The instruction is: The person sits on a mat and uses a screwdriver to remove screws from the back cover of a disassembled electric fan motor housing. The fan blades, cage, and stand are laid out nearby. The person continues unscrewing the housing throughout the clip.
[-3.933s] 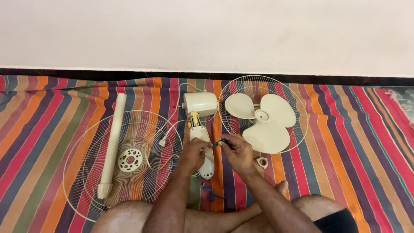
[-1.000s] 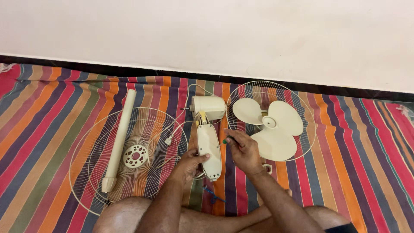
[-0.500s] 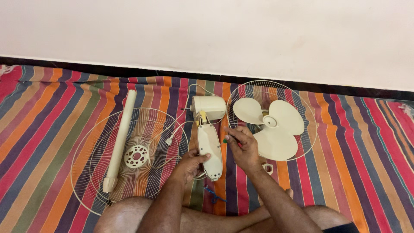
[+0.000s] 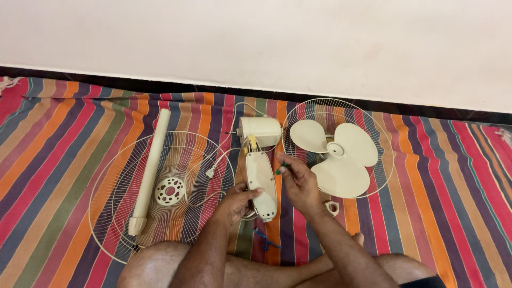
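Two hands meet over the housing (image 4: 261, 186), a smooth cream plastic shell lying lengthwise on the mat (image 4: 437, 176) in front of our crossed legs. Our left hand (image 4: 234, 201) cups its near end, fingers curled against the side, which seems meant to keep it from sliding. Our right hand (image 4: 300, 184) pinches a small green-handled screwdriver (image 4: 281, 168) between thumb and fingertips, its tip angled toward the housing's edge; whether it actually touches the plastic we cannot tell from up here.

Beyond the housing sits the motor (image 4: 260, 130), a squat cream drum, joined to it by a yellowish neck. To the right, a three-lobed blade (image 4: 335, 154) rests inside a thin wire guard (image 4: 298, 114). To the left, a second guard (image 4: 109, 202) carries a long cream tube (image 4: 150, 170) laid across it. A small ring (image 4: 332, 207) lies just beside our right wrist. Woven stripes of red, orange and purple cover the mat.
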